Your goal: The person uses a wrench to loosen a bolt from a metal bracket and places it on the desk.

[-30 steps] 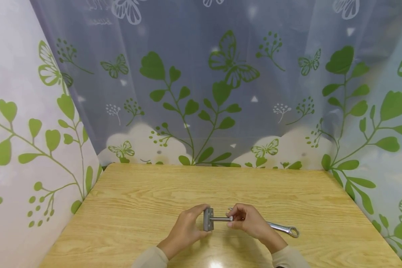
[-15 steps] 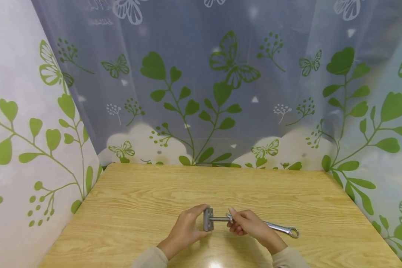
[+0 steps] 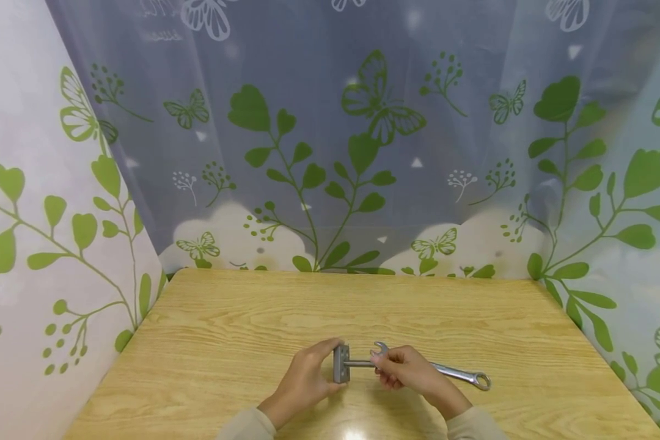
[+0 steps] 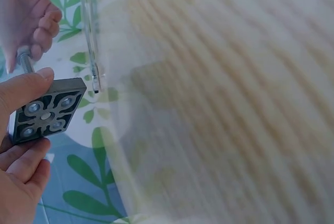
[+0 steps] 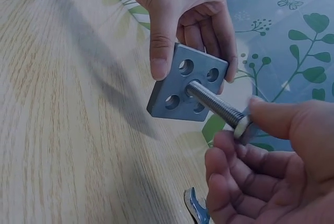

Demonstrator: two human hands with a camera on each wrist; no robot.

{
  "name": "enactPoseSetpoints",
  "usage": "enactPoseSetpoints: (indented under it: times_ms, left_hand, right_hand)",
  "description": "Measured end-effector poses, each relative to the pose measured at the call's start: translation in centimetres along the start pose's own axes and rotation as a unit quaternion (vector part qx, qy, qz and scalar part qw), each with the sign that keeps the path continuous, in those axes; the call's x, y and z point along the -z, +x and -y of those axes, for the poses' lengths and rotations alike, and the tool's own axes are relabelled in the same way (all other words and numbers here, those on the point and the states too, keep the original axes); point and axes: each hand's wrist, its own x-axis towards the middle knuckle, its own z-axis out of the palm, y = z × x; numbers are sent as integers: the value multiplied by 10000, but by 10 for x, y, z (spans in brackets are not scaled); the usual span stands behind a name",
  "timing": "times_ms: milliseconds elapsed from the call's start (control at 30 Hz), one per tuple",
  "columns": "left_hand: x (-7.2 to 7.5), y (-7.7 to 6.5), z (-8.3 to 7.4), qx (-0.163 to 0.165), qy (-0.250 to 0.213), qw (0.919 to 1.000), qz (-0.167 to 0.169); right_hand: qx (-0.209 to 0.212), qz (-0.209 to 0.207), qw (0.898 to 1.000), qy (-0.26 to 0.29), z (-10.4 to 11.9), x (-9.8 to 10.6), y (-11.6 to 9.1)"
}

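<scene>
My left hand [image 3: 302, 373] grips a square grey metal plate [image 3: 341, 364] by its edges, thumb on one side and fingers on the opposite side. Several round holes pierce the plate around its middle, as the right wrist view shows. A threaded bolt [image 5: 216, 101] stands out from the plate's centre towards the right hand. Its hex head [image 5: 243, 128] lies between the thumb and fingers of my right hand [image 3: 409, 370], which pinch it. In the left wrist view, the plate's other face [image 4: 47, 114] has a recessed pattern.
A combination wrench [image 3: 462, 374] lies on the wooden table [image 3: 253, 318], partly hidden behind the right hand. Its ring end points right, its open end left. A curtain [image 3: 308, 122] with green leaves and butterflies hangs behind the table and along both sides.
My right thumb and fingers have shifted around the bolt head, the thumb rising and then coming down over it. My left hand and the plate have stayed nearly still.
</scene>
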Motion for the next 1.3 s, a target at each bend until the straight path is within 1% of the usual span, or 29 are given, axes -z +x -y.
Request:
enactPoseSetpoints:
  times_ms: [100,233,400,633,800,933,1100,1200,1300]
  left_hand:
    - [-2,-1,2,-7,55,10000,-23]
    - [-2,-1,1,16,75,10000,-9]
    - [0,1,-1,85,2,9999,122]
    - [2,2,-1,304,-145,9989,322]
    - [3,5,0,342,-138,9983,451]
    - [5,5,1,364,-200,9985,345]
    - [7,4,1,315,-145,9994,69]
    - [7,4,0,166,-47,9998,-53]
    - [7,5,-1,10,41,9999,-127]
  right_hand:
    - [315,-132,9993,-155,-3,0,1]
    - [729,-443,9955,-407,-6,0,3]
    - [1059,-539,9924,-322,-6,0,4]
    - [1301,-647,9886,-382,-5,1,5]
    - [1423,-621,9868,-467,-5,1,6]
    - [1227,-613,9894,-482,-3,1,5]
    - [623,-368,9970,-276,0,1,4]
    - [254,-213,9994,-43,2,1,3]
    - [43,-166,9998,50,4,0,2]
